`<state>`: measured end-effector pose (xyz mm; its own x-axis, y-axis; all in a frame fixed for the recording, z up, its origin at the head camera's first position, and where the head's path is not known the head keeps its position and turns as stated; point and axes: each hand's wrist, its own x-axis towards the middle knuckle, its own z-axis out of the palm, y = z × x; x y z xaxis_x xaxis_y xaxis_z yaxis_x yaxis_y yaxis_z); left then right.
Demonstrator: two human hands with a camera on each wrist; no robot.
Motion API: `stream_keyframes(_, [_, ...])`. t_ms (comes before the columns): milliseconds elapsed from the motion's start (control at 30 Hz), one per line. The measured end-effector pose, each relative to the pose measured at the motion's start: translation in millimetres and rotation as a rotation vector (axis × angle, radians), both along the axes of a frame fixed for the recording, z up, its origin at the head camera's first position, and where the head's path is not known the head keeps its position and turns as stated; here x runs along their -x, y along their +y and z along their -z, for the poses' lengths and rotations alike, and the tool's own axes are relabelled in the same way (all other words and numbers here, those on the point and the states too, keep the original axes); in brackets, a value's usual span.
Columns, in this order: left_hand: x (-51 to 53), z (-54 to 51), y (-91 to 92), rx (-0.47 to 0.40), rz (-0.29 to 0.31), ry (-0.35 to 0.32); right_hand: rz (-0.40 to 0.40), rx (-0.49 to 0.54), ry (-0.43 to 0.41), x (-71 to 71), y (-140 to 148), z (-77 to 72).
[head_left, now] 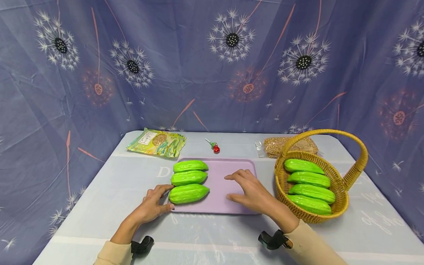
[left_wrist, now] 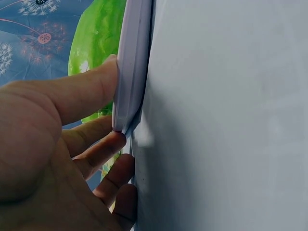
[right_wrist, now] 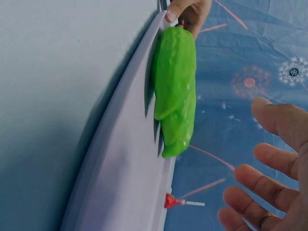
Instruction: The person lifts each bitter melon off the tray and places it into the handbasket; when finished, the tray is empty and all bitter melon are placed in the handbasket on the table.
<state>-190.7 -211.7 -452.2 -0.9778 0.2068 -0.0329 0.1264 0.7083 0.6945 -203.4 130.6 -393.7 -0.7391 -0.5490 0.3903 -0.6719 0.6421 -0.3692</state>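
A pale purple tray [head_left: 226, 193] lies on the table with three glossy, ridged green gourds [head_left: 188, 193] in a row along its left side. At the tray's front left corner is my left hand [head_left: 154, 205]; in the left wrist view its thumb [left_wrist: 91, 94] and fingers grip the rim. My right hand [head_left: 250, 192] hovers over the right part of the tray, fingers spread and holding nothing. In the right wrist view the nearest gourd [right_wrist: 175, 86] shows a brown stem end by the left hand. To the right stands a woven basket [head_left: 279, 180] holding several like gourds [head_left: 309, 190].
Behind the tray lie a green and yellow printed packet [head_left: 157, 142], a small red and green item on a white stick [head_left: 214, 146], and a clear bag of tan grains [head_left: 287, 146]. The basket's tall handle [head_left: 359, 164] arches upward. A dandelion-print cloth [head_left: 187, 59] hangs behind the table.
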Motion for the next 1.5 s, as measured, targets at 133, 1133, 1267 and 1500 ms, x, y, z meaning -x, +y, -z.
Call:
stream_keyframes(133, [0.2,0.4,-0.6,0.001,-0.002,0.000,-0.007,0.007,-0.043,3.3,-14.7,3.7])
stream_keyframes(1133, [1.2,0.2,-0.6,0.003,0.001,-0.003,-0.030,-0.192,-0.148,30.3,-93.2,37.6])
stream_keyframes(1267, [1.3,1.6,-0.6,0.010,0.001,-0.004,-0.031,-0.221,-0.157,30.8,-97.8,40.4])
stream_keyframes(1500, [1.0,2.1,0.0,0.009,-0.015,-0.008,-0.053,-0.235,-0.159,30.3,-99.4,42.6])
